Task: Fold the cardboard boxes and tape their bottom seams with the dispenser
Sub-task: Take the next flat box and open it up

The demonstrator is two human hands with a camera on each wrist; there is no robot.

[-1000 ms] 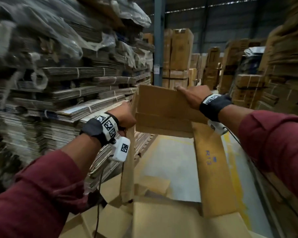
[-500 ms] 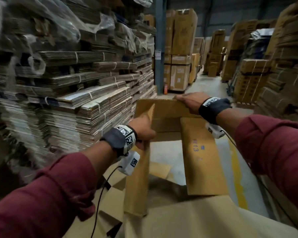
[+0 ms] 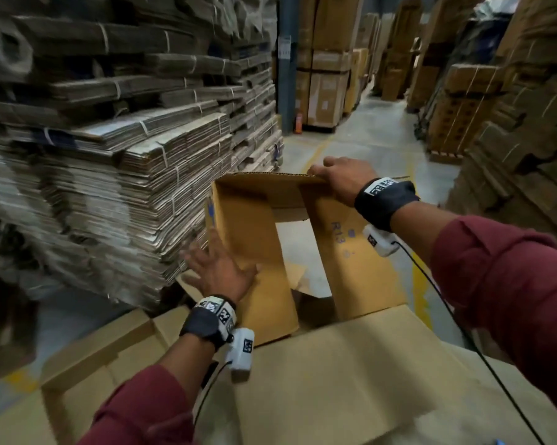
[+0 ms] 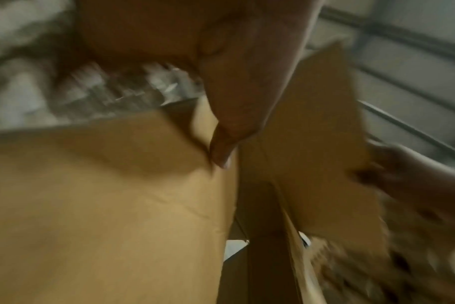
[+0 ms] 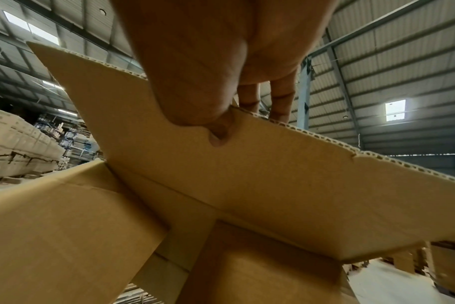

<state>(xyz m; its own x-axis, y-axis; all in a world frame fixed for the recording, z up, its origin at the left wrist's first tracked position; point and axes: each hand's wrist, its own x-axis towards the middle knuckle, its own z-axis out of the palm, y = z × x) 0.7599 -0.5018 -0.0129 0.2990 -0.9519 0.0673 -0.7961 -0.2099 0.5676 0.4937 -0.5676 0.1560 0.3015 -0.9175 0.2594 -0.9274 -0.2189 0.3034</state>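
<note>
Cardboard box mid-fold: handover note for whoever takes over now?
Right hand: pinches the far top edge of the cardboard box, thumb inside, fingers over.
Left hand: open, fingers spread, flat on the left flap.
Box: opened up, held above flat cardboard sheets; right flap hangs loose.
Done: box opened.
Left: fold the flaps shut, tape the bottom seam. No dispenser in view.

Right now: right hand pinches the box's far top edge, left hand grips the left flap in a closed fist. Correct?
Not quite. The left hand is open, fingers spread flat against the left flap, as the head view shows. The right hand does pinch the box's far top edge.
</note>
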